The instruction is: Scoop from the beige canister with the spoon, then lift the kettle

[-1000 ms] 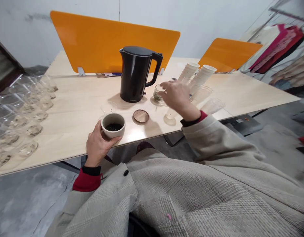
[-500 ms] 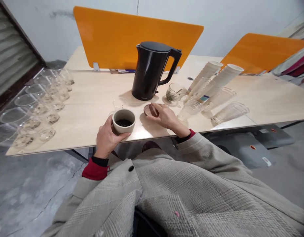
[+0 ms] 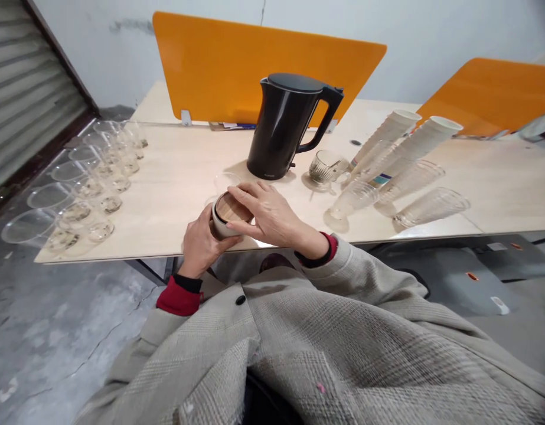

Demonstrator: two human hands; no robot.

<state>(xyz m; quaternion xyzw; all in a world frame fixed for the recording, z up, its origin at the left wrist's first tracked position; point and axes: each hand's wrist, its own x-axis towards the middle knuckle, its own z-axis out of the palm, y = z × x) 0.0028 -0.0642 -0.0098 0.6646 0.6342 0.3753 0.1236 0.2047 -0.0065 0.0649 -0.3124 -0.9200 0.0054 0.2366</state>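
Close to the table's front edge, my left hand (image 3: pixel 205 243) is wrapped round a pale ceramic canister (image 3: pixel 223 228). A round wooden lid (image 3: pixel 234 208) lies over the canister's mouth, slightly tilted, with a dark rim showing at its left. My right hand (image 3: pixel 272 215) grips this lid from the right, thumb in front and fingers behind. The canister's inside is now hidden under the lid. Just behind it stands a clear plastic cup (image 3: pixel 227 182), partly covered by my fingers.
A black electric kettle (image 3: pixel 283 127) stands behind my hands, beside a glass mug (image 3: pixel 326 167). Stacks of paper cups (image 3: pixel 425 144) and clear plastic cups (image 3: pixel 431 208) lie at the right. Several plastic cups with dark bits inside (image 3: pixel 77 209) line the left. An orange divider (image 3: pixel 210 65) rises behind.
My right hand has lifted the lid from the table and brought it left onto the canister. The dark contents are covered now. The view has shifted slightly left.
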